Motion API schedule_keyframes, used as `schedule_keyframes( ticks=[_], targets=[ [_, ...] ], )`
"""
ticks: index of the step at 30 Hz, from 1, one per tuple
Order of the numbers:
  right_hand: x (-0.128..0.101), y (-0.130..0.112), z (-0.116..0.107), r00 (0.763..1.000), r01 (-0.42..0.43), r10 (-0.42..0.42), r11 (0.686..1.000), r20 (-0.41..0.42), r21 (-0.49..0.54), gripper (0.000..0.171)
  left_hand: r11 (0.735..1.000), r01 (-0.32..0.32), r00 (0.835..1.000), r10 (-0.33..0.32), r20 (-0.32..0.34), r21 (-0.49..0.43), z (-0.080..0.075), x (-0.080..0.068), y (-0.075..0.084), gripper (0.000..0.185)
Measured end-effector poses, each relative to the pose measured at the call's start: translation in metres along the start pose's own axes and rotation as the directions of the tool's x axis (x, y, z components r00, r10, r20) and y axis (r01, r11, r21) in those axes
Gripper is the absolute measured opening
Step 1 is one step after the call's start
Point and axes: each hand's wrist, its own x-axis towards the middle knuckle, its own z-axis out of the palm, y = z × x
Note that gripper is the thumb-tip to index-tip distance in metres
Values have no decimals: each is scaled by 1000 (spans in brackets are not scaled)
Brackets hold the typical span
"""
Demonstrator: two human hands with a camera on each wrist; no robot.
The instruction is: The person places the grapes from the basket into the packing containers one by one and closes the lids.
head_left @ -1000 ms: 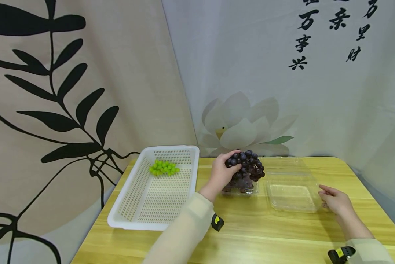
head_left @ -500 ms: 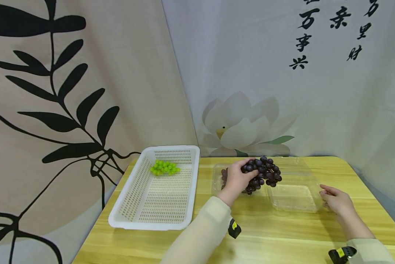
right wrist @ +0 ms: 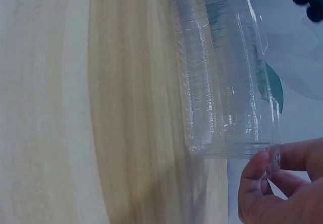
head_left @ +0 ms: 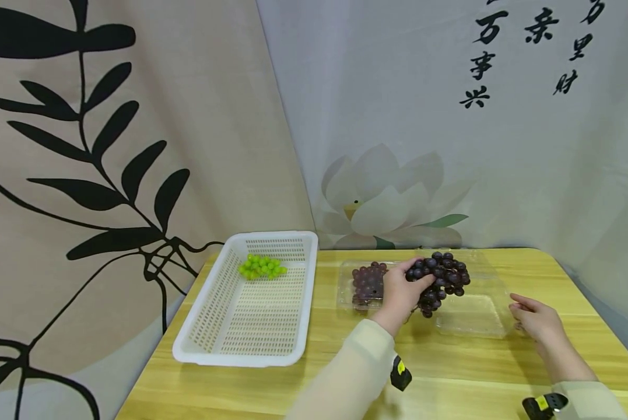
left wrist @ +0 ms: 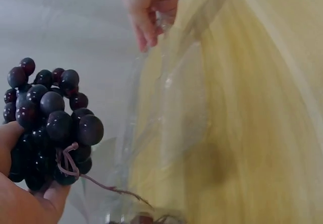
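My left hand (head_left: 402,293) grips a bunch of dark purple grapes (head_left: 442,274), held up above the left side of a clear plastic box (head_left: 471,315). In the left wrist view a thin brown stem (left wrist: 113,187) trails from the bunch (left wrist: 53,113). At the box's right edge is my right hand (head_left: 538,319); the right wrist view shows its thumb and fingers (right wrist: 258,171) pinching the rim of the clear box (right wrist: 222,82). Left of the raised bunch, a second clear box holds more dark grapes (head_left: 368,284), partly hidden behind my left hand.
A white perforated plastic basket (head_left: 242,326) stands on the left of the wooden table (head_left: 450,379). Green grapes (head_left: 262,266) lie at its far end. Behind the table hangs a printed cloth (head_left: 387,116) with plant drawings and characters.
My left hand has carried the dark grapes rightward, from above the grape-filled box to the clear box on the right. My right hand stays at the box's edge.
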Motion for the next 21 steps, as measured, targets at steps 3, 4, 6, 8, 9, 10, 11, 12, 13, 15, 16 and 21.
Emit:
schedule_keyframes(
  ticks=[3,4,6,8,9,10,11,12,13,15,16,21],
  targets=[
    [-2,0,1,1000,3,-3,1000,-10,21,49,999,-31,999,31,-11,9,9,-2,-1,35],
    [-4,-1,2,1000,4,-3,999,-23,36,50,999,-48,999,49,-16,19,12,-2,-2,35],
    [-6,-4,4,999,21,-20,1000,-26,6,52,996,-84,996,84,-24,37,17,-3,-3,36],
    [-6,-5,5,999,15,-15,1000,-38,-12,51,992,-116,992,117,-34,48,21,-5,-4,37],
    [-5,-5,5,999,10,-10,1000,-43,-13,50,991,-128,991,129,-40,47,23,-6,-4,37],
    [-5,-5,4,999,6,-7,1000,-45,-30,50,991,-132,990,134,-43,38,25,-7,-5,37],
    [-3,-4,3,999,10,-11,999,-32,-48,48,991,-131,990,132,-49,22,28,-7,-5,36],
    [-2,-3,2,1000,13,-14,999,-27,-36,48,992,-129,990,129,-58,4,30,-8,-6,35],
    [0,-1,1,1000,8,-9,999,-26,-32,45,993,-118,991,117,-65,-14,32,-9,-7,34],
    [3,2,0,1000,-2,2,1000,-30,-17,44,995,-82,994,78,-80,-56,36,-10,-8,31],
    [3,3,-1,1000,4,-4,1000,-26,-16,45,995,-62,995,55,-88,-75,38,-11,-9,30],
    [-2,0,3,998,10,-10,1000,-55,-9,50,990,43,993,-57,-101,-133,46,-15,-12,32]
  ],
)
